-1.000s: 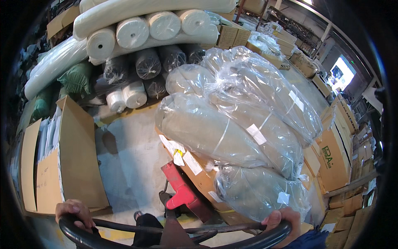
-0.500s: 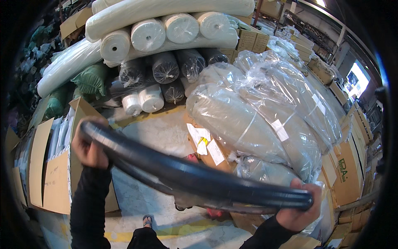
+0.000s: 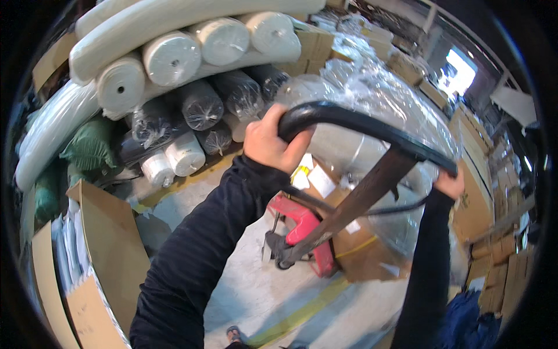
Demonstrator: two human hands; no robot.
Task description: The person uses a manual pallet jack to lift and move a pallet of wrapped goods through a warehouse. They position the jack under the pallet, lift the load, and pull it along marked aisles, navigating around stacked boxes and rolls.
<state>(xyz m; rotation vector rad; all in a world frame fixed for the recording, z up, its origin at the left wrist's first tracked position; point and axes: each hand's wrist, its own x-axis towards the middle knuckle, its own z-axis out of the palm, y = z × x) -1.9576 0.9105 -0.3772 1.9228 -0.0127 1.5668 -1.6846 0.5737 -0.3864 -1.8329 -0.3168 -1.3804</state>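
Note:
A pallet jack has a black loop handle [image 3: 354, 119] on a dark shaft [image 3: 360, 200] that slants down to its red body [image 3: 305, 224] near the floor. My left hand [image 3: 274, 141] is wrapped round the handle's left bend. At its right end my right hand [image 3: 451, 184] grips the loop, partly hidden behind it. Beyond the handle lie large bundles [image 3: 395, 96] wrapped in clear plastic. Brown cardboard [image 3: 363, 256] with white papers on it sits beside the red body.
White plastic-wrapped rolls [image 3: 172, 57] are stacked at the far left above black rolls [image 3: 202, 104]. An open carton [image 3: 110, 232] stands at the left. More cartons [image 3: 474, 203] line the right side. A yellow line [image 3: 302, 311] crosses the concrete floor.
The handle has swung right and tilted, so its shaft and the red body now show. Both hands still hold it; my left hand has moved right and farther out.

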